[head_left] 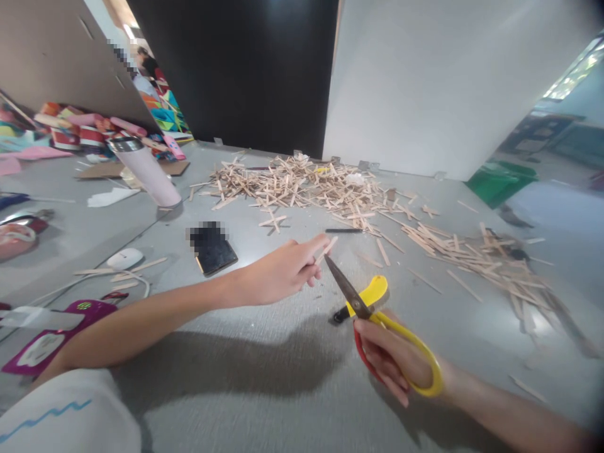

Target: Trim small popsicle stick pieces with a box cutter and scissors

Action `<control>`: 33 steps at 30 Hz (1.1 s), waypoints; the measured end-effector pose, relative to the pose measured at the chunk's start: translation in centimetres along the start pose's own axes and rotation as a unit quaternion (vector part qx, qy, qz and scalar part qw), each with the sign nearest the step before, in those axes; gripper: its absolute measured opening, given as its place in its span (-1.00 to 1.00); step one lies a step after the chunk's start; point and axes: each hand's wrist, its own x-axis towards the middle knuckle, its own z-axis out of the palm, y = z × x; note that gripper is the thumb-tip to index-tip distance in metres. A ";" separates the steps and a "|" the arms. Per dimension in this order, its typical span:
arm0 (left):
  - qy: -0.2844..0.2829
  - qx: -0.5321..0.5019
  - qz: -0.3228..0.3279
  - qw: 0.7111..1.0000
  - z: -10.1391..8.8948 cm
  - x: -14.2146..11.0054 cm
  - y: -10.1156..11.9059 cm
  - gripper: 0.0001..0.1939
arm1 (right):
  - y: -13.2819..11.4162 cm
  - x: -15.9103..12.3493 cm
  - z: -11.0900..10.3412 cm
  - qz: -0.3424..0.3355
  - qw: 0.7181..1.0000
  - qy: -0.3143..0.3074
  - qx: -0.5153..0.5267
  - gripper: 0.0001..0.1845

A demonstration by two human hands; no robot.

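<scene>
Between the fingertips of my left hand [285, 270] is a short wooden craft stick [326, 250], tilted up to the right. My right hand [394, 355] grips a pair of scissors [352, 292] with one yellow and one red handle. The dark blades look closed, and their tip points at the stick, very near it or touching; I cannot tell which. Under the scissors, on the table, lies a yellow tool with a black end [375, 292], partly covered by the blades. A thin black strip [343, 231] rests just beyond my left fingertips.
Heaped craft sticks [287, 182] lie at the back, with more scattered sticks [472, 258] to the right. A phone [212, 248], a pale tumbler [148, 173], a white mouse [125, 258] and a purple case [61, 333] are on the left. A green bin [503, 182] stands beyond the right edge.
</scene>
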 end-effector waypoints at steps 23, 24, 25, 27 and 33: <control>-0.005 -0.134 -0.008 0.991 -1.1 0.2 0.0 -0.74 | 0.0 0.5 -0.2 -0.033 0.998 -0.005 0.051 -0.17; -0.005 -0.138 -0.008 0.990 -1.1 0.2 0.0 -0.73 | 0.0 0.5 -0.2 -0.035 0.998 -0.015 0.050 -0.16; -0.006 -0.141 -0.008 0.990 -1.0 0.1 0.1 -0.72 | 0.0 0.5 -0.1 -0.039 0.998 -0.023 0.050 -0.16; -0.011 -0.146 -0.006 0.989 -0.9 0.1 0.2 -0.72 | 0.0 0.4 0.0 -0.043 0.997 -0.030 0.050 -0.17; -0.030 -0.137 -0.011 0.990 -0.7 0.0 0.5 -0.74 | -0.5 0.4 -0.2 -0.007 1.000 -0.006 -0.006 -0.15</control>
